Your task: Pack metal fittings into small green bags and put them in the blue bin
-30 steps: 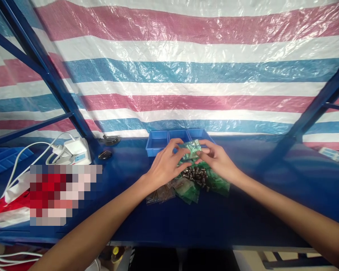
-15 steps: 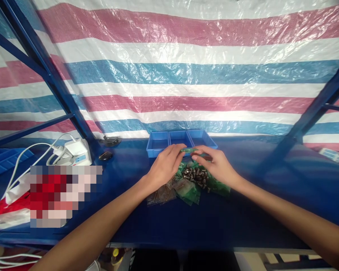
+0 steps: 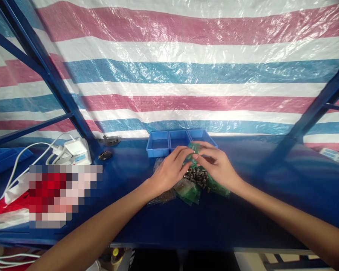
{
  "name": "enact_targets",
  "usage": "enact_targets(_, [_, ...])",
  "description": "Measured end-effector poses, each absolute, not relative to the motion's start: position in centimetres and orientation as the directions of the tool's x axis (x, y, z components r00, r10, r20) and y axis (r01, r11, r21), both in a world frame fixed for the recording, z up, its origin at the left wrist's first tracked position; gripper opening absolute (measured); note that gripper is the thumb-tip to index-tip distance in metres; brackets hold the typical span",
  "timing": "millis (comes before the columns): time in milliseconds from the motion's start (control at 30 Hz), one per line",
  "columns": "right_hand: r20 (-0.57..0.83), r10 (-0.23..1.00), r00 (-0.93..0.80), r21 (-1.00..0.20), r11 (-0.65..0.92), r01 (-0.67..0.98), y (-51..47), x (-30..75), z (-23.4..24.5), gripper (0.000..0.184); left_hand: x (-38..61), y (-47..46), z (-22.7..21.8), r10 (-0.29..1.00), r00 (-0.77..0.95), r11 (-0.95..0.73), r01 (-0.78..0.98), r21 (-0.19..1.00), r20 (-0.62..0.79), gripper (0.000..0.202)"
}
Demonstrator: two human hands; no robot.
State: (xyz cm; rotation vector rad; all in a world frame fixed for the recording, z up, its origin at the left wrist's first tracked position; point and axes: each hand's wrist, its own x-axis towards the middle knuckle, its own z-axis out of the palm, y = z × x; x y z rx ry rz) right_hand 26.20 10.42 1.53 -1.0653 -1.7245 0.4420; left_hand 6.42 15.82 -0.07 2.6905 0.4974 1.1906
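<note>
Both my hands meet over a heap of small green plastic bags (image 3: pixel 190 190) on the blue bench. My left hand (image 3: pixel 169 171) and my right hand (image 3: pixel 217 165) pinch the same small green bag (image 3: pixel 192 155) between their fingertips, just above a loose pile of small dark metal parts (image 3: pixel 197 175). A clear bag of dark parts (image 3: pixel 161 197) lies under my left wrist. Right behind my hands stands a blue three-compartment tray (image 3: pixel 158 143).
A white power adapter with white cables (image 3: pixel 75 150) sits at the left, beside a small black object (image 3: pixel 105 155). A blurred red and white patch (image 3: pixel 59 195) covers the near left. Blue frame struts (image 3: pixel 53 81) slant up on both sides before a striped tarp (image 3: pixel 186 67).
The green bag went from raised and spread, to held flat, to bunched between my fingertips now. My hands have drawn closer together and slightly towards me.
</note>
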Motion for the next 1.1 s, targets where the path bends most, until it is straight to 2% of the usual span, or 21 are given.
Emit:
enact_targets(167, [0.53, 0.841, -0.112, -0.761, 0.529, 0.376, 10.6, 26.3, 1.2, 0.017, 6.1, 16.3, 0.4, 0.417, 0.564, -0.909, 0.27, 0.318, 0.713, 0.035])
enact_targets(267, [0.51, 0.857, -0.077, -0.769, 0.494, 0.407, 11.0, 26.5, 1.1, 0.024, 6.0, 16.6, 0.7, 0.464, 0.457, -0.884, 0.293, 0.364, 0.759, 0.037])
enact_targets(333, [0.482, 0.874, -0.054, -0.791, 0.461, 0.403, 11.1, 26.7, 1.2, 0.026, 6.0, 16.7, 0.7, 0.487, 0.431, -0.871, 0.298, 0.39, 0.759, 0.031])
enact_targets(433, [0.421, 0.906, -0.042, -0.859, 0.413, 0.303, 11.3, 27.0, 1.5, 0.025, 6.1, 16.7, 0.4, 0.478, 0.476, -0.878, 0.284, 0.386, 0.738, 0.024])
enact_targets(600, [0.399, 0.917, -0.005, -0.889, 0.388, 0.244, 11.4, 27.2, 1.7, 0.023, 5.9, 17.0, 0.0, 0.435, 0.613, -0.9, 0.28, 0.334, 0.66, 0.044])
enact_targets(767, [0.379, 0.924, -0.044, -0.887, 0.376, 0.267, 11.6, 26.8, 0.9, 0.026, 5.6, 17.2, 0.7, 0.454, 0.619, -0.891, 0.319, 0.323, 0.641, 0.029])
enact_targets(967, [0.474, 0.873, -0.111, -0.784, 0.476, 0.398, 11.4, 26.4, 0.7, 0.035, 4.4, 19.2, 2.1, 0.544, 0.406, -0.803, 0.504, 0.316, 0.735, 0.022])
enact_targets(1100, [0.526, 0.842, -0.123, -0.701, 0.511, 0.498, 12.1, 26.6, 1.3, 0.028, 2.5, 21.6, 2.9, 0.676, 0.168, -0.649, 0.598, 0.471, 0.718, 0.017])
